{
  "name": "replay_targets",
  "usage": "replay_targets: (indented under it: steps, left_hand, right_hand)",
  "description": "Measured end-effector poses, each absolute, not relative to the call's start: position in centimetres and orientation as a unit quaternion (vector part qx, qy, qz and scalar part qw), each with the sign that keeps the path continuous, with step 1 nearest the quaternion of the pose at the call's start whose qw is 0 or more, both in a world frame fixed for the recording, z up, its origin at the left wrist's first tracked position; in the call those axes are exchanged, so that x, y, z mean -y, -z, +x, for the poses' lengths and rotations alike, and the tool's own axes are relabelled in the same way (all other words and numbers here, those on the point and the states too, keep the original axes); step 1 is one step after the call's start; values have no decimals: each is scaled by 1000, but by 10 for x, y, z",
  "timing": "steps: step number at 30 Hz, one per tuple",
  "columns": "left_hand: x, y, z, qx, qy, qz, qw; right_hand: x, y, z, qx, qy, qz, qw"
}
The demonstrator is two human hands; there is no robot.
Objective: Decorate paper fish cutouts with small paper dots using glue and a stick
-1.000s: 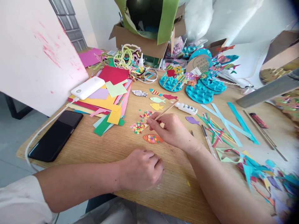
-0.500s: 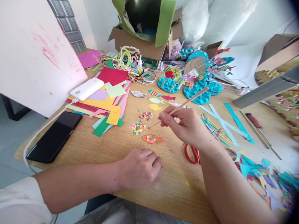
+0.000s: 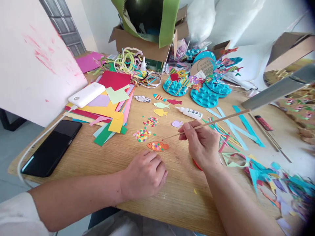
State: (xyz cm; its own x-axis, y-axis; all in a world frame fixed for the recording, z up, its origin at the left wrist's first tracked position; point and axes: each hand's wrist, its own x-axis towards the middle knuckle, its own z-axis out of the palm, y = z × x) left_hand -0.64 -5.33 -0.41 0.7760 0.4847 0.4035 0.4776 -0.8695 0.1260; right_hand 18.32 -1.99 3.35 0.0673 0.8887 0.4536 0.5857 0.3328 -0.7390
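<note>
My right hand (image 3: 201, 143) grips a long thin wooden stick (image 3: 216, 121); its tip hangs just above the right end of an orange paper fish (image 3: 157, 146) covered with coloured dots. Two small heaps of paper dots (image 3: 142, 134) lie just beyond the fish. My left hand (image 3: 145, 173) rests on the wooden table (image 3: 98, 154) as a loose fist, near the fish and holding nothing. A white glue bottle (image 3: 189, 112) and a purple paper fish (image 3: 176, 123) lie just beyond my right hand.
A stack of coloured paper (image 3: 108, 108), a white power bank (image 3: 86, 94) and a black phone (image 3: 50, 149) lie at the left. Blue scalloped discs (image 3: 204, 96), more paper fish (image 3: 161, 105), paper strips (image 3: 233, 127) and scraps (image 3: 278, 183) fill the right. A cardboard box (image 3: 142, 42) stands behind.
My right hand moved right and nearer with the stick, bringing its tip from the dot heaps to the orange fish. The glue bottle and purple fish show again. My left hand stayed put.
</note>
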Motion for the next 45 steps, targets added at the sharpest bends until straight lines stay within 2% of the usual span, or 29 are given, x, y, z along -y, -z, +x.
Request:
replay_targets:
  steps: [11,30,45]
  left_hand:
    - [50,1,-6,-276,-216,936,3]
    - [50,3,-6,-277,-214,937,7]
    - [51,4,-6,-286,-198,938,17]
  right_hand:
    - [20,-25,179,714,-141,-549,411]
    - [16,-19,181,702,-147,-529,454]
    - [14,-17,180,702,-155,-529,452]
